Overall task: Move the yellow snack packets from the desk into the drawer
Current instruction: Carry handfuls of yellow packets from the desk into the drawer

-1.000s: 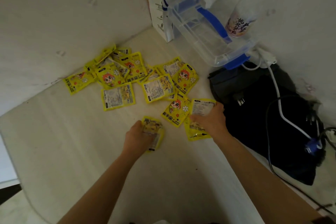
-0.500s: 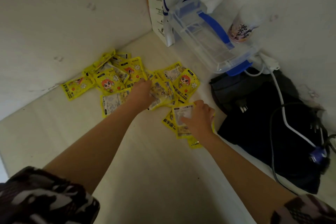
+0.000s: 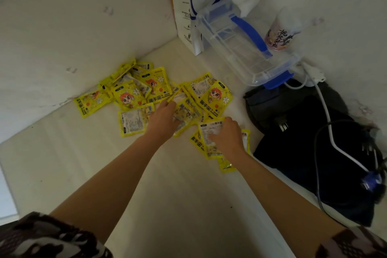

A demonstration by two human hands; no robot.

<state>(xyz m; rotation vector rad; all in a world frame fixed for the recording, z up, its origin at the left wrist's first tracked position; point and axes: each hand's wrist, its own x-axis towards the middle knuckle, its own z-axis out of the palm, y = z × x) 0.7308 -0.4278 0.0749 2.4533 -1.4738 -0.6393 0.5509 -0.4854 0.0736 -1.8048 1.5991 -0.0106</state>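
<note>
Near the clear box: packets not yet put away.
In front of the box, the yellow packets lie in a heap on the surface. The left hand grips some from the heap, and the right hand curls its fingers round a few more. No drawer shows, so I think most of the job is left.

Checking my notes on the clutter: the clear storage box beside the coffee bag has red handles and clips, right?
Not quite. In the head view the clear storage box beside the coffee bag has blue handles and clips, not red. The rest stands.
</note>
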